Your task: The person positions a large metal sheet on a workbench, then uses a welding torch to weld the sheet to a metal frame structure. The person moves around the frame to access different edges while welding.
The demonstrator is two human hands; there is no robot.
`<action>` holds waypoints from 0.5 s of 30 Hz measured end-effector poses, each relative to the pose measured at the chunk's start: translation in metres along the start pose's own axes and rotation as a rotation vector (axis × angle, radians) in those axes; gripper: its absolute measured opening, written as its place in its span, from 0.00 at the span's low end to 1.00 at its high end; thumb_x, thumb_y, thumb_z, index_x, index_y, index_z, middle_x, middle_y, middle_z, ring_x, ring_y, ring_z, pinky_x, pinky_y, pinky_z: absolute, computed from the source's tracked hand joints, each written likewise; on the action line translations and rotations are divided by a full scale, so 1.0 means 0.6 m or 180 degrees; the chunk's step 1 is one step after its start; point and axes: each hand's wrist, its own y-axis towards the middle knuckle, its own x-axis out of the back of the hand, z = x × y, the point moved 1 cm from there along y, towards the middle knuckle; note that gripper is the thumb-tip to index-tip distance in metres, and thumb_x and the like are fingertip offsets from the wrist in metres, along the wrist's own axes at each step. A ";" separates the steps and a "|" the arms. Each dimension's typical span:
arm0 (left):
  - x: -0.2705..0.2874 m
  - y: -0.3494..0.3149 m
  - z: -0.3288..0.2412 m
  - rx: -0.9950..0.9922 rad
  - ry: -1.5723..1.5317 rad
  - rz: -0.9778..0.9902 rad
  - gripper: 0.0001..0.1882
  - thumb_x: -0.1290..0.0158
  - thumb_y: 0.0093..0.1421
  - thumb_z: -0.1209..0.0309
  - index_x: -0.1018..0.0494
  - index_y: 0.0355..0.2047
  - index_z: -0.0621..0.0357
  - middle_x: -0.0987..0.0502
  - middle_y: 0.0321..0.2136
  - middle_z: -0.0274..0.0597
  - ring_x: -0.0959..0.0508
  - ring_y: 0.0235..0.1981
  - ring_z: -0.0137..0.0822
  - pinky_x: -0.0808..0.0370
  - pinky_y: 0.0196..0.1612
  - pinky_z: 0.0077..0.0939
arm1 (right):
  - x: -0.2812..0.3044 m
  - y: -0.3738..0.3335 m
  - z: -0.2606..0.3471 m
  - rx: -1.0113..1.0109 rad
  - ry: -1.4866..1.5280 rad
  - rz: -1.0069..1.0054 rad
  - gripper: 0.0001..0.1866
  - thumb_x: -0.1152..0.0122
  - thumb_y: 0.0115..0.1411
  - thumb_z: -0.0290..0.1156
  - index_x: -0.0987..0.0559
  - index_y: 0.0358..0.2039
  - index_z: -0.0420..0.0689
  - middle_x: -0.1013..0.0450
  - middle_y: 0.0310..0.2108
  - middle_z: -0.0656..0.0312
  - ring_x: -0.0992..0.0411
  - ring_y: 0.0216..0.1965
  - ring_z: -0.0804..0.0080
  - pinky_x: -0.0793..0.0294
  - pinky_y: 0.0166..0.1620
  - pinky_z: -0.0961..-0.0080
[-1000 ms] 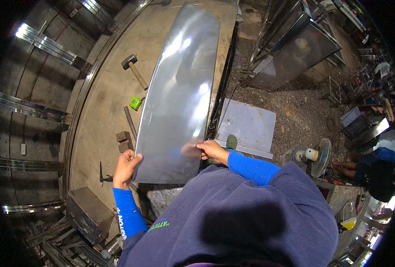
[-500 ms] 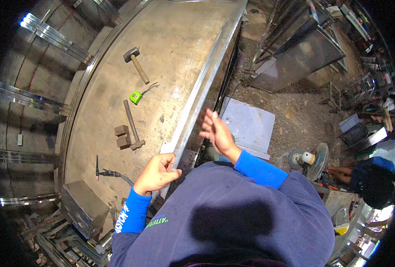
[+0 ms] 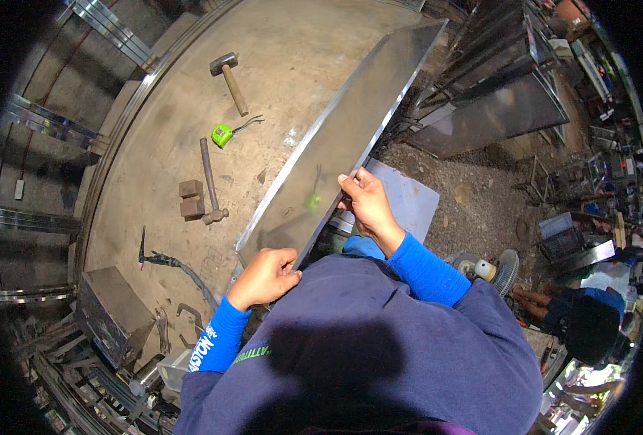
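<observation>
A long, shiny sheet-metal panel (image 3: pixel 350 119) with folded edges stands tilted along the near edge of the metal-topped workbench (image 3: pixel 162 145). Its face reflects the green tape measure. My left hand (image 3: pixel 266 278) is closed on the panel's near end, thumb against the fingers. Farther along, my right hand (image 3: pixel 368 203) pinches the panel's right-hand edge with the thumb on top; some fingers are hidden beneath. Left of the panel lie a sledgehammer (image 3: pixel 231 85) with a wooden handle, the green tape measure (image 3: pixel 221 135), a ball-peen hammer (image 3: pixel 208 177) and brown metal blocks (image 3: pixel 191 199).
A welding torch (image 3: pixel 166 259), an adjustable wrench (image 3: pixel 162 328) and a metal box (image 3: pixel 111 308) lie on the bench's near left. A pale board (image 3: pixel 408 196) rests on the floor at right. Beyond are leaning panels (image 3: pixel 492 119), a fan (image 3: pixel 508 272) and another person (image 3: pixel 590 326).
My right hand, free and spread before, has come to the panel's edge and closed on it. The panel has tipped, so its broad reflective face now shows. The left hand stays at its end.
</observation>
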 end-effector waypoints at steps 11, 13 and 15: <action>0.040 -0.010 0.010 0.0253 -0.0966 0.0158 0.23 0.37 0.61 0.64 0.40 0.19 0.55 0.44 0.19 0.23 0.43 0.24 0.19 0.45 0.24 0.24 | -0.040 0.017 0.004 0.0850 0.0535 0.0205 0.28 0.37 0.68 0.32 0.32 0.63 0.31 0.28 0.56 0.59 0.32 0.57 0.77 0.32 0.60 0.76; 0.049 -0.014 0.000 0.0263 -0.1109 0.0145 0.23 0.37 0.61 0.64 0.41 0.19 0.54 0.44 0.19 0.22 0.44 0.24 0.19 0.46 0.24 0.24 | -0.045 0.032 -0.001 0.1015 0.0378 0.0148 0.32 0.35 0.67 0.32 0.35 0.64 0.26 0.29 0.58 0.56 0.32 0.57 0.76 0.31 0.60 0.77; 0.053 -0.015 0.001 0.0271 -0.1251 0.0139 0.24 0.37 0.61 0.64 0.41 0.19 0.53 0.45 0.19 0.22 0.45 0.24 0.18 0.47 0.24 0.23 | -0.058 0.025 0.019 0.0999 0.0412 0.0135 0.36 0.36 0.67 0.33 0.40 0.66 0.24 0.29 0.58 0.54 0.31 0.56 0.76 0.30 0.59 0.78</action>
